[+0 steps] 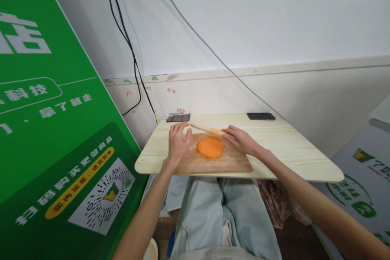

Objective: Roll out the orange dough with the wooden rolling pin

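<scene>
A slim wooden rolling pin (210, 130) slants above the far part of a wooden board (183, 165). Its right end is gripped by my right hand (239, 139), with the fingers wrapped round it. My left hand (179, 140) is at the pin's other end, fingertips by the tip and thumb held apart below. Whether those fingertips touch the pin is hard to see. Between my hands, a flat round piece of orange dough (210, 147) lies on the board. Pale smears, perhaps flour, mark the wood near its left edge.
The board rests on a pale wooden table (292, 152) against the wall. Two phones lie along its back edge, a left one (179, 118) and a right one (261, 116). A green printed panel (61, 130) stands on the left. Black cables (122, 28) hang behind the table.
</scene>
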Demonstrator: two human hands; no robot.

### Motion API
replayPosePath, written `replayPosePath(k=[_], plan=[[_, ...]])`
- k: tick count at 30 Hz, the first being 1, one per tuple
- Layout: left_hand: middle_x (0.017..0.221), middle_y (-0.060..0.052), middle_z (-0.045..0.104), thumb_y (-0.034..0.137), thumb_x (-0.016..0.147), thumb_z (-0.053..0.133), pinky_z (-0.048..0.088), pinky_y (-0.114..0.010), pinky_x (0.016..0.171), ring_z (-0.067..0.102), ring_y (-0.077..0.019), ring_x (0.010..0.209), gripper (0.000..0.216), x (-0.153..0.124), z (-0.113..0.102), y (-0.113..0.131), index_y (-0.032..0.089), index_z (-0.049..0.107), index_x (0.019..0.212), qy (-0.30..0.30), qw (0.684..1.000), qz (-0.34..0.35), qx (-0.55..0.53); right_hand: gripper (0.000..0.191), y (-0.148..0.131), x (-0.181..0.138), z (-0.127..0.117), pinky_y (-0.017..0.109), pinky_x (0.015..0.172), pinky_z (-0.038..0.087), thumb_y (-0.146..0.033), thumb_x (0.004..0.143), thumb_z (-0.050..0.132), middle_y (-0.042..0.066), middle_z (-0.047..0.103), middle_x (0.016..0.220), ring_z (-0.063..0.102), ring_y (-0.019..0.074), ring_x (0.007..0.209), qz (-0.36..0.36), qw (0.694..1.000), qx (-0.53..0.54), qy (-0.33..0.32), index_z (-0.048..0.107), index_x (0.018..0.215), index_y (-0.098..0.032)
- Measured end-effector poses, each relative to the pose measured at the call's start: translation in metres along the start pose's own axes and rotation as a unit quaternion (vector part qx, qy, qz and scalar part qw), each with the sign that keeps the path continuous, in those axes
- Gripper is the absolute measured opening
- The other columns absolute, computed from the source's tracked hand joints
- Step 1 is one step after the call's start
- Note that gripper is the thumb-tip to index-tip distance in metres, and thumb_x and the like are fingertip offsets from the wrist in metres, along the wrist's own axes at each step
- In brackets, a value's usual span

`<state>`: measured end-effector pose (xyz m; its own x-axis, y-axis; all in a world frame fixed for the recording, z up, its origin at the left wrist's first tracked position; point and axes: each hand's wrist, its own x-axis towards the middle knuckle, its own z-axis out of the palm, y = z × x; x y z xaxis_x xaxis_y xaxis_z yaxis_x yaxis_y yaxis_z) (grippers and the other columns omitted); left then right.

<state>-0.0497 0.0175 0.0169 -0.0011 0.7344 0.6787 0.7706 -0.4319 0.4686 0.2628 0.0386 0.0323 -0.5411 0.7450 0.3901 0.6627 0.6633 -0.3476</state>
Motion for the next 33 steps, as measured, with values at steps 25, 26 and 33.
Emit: replayPosePath(k=[25, 26, 33], plan=[[0.176, -0.016, 0.05, 0.016, 0.107, 0.04, 0.031, -0.047, 0.139, 0.037, -0.0278, 0.17, 0.069, 0.065, 0.093, -0.029, 0.012, 0.039, 0.175, -0.277, 0.946, -0.027, 0.163, 0.055, 0.001, 0.048, 0.019, 0.05, 0.118, 0.048, -0.043, 0.118, 0.034, 0.019, 0.061, 0.16, 0.057, 0.0342, 0.144, 0.233, 0.955, -0.164, -0.085, 0.062, 0.16, -0.022], [0.173, -0.017, 0.054, 0.016, 0.107, 0.04, 0.033, -0.047, 0.138, 0.04, -0.0281, 0.169, 0.068, 0.068, 0.096, -0.031, 0.011, 0.04, 0.174, -0.269, 0.949, -0.029, 0.164, 0.056, 0.004, 0.051, 0.018, 0.051, 0.118, 0.048, -0.044, 0.117, 0.034, 0.02, 0.062, 0.159, 0.058, 0.0351, 0.144, 0.241, 0.953, -0.16, -0.088, 0.063, 0.159, -0.023], [0.159, -0.023, 0.066, 0.011, 0.103, 0.04, 0.041, -0.039, 0.132, 0.056, -0.0268, 0.155, 0.061, 0.082, 0.102, -0.037, 0.004, 0.056, 0.161, -0.257, 0.954, -0.017, 0.153, 0.058, 0.019, 0.071, 0.019, 0.059, 0.116, 0.05, -0.044, 0.116, 0.032, 0.024, 0.063, 0.156, 0.056, 0.0404, 0.146, 0.263, 0.946, -0.168, -0.084, 0.065, 0.157, -0.02]])
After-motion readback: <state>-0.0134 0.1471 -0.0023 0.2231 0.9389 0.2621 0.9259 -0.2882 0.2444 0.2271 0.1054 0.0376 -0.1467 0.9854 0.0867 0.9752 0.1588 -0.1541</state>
